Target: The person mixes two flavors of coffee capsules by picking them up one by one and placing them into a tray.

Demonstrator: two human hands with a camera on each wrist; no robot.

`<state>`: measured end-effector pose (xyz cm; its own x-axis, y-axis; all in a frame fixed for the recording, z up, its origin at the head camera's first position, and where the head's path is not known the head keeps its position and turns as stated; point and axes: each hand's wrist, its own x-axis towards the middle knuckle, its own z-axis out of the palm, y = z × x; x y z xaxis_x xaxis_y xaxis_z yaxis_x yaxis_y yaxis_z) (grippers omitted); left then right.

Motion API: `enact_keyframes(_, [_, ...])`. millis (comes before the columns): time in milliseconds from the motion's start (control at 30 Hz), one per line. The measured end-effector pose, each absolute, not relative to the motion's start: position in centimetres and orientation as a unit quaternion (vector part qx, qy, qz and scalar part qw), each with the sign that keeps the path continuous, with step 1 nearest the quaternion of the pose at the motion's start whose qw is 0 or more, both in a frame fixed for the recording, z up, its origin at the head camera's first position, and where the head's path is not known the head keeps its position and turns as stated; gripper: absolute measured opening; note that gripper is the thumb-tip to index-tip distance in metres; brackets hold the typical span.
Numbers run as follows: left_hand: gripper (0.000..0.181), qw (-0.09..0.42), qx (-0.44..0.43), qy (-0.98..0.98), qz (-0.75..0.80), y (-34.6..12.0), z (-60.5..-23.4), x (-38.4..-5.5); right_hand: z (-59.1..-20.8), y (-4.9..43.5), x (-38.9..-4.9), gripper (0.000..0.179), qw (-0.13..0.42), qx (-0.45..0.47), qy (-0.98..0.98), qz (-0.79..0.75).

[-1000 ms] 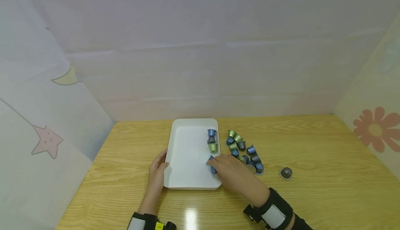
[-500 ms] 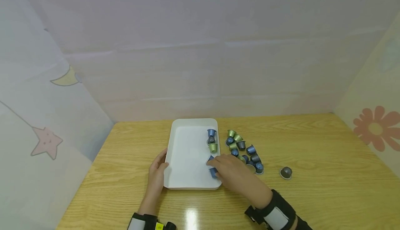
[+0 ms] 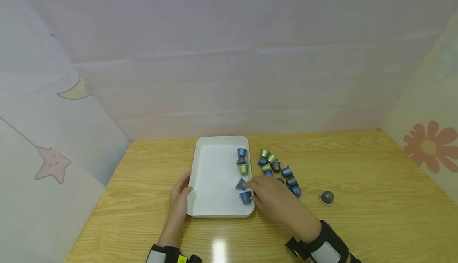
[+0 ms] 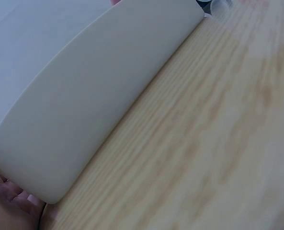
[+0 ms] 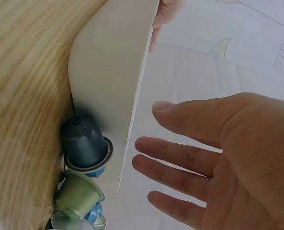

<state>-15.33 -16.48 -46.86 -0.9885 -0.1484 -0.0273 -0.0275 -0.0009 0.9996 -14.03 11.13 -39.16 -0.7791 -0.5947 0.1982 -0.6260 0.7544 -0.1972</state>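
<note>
We see the left hand (image 3: pixel 179 198) gripping the left edge of the white tray (image 3: pixel 214 175), as it did a second ago. Inside, along the right wall, lie the farther blue capsule (image 3: pixel 241 183) and nearer blue capsule (image 3: pixel 245 198), less covered since the right hand (image 3: pixel 273 196) drew back rightward. The right hand blocks our view of part of the capsule pile (image 3: pixel 275 166); further right sits a lone dark capsule (image 3: pixel 327 197). Its fingers are spread, holding nothing; whether they touch either blue capsule, we cannot tell.
</note>
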Motion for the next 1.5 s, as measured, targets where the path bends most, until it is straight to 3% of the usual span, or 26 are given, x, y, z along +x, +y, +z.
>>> enact_keyframes(700, [0.046, 0.04, 0.057, -0.702, -0.708, -16.6, -46.8, -15.3, -38.6, 14.3, -15.4, 0.036, 0.047, 0.248, -0.956, 0.149])
enact_keyframes(1500, [0.046, 0.041, 0.062, -0.703, -0.707, -16.5, -46.7, -15.3, -37.5, 19.4, -16.3, 0.04, -0.09, 0.146, -0.972, 0.16])
